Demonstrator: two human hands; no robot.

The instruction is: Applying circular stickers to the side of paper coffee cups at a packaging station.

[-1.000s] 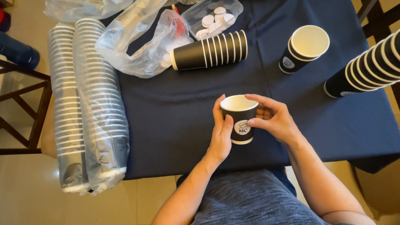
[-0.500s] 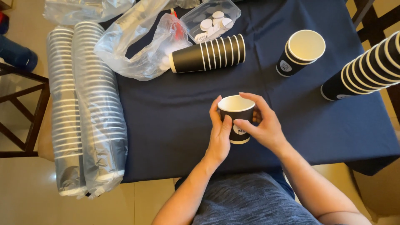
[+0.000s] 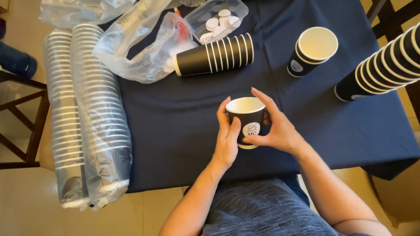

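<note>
Fingers of both hands grip the upright black cup, mouth up.

Matt paper cup, smooth cloth tablecloth

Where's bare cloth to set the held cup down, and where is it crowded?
Free: the blue cloth between the wrapped cup sleeves and the left hand; also between the right hand and the leaning cup stack. Crowded: the far edge, with plastic bags, lying stack and sticker tub.
</note>
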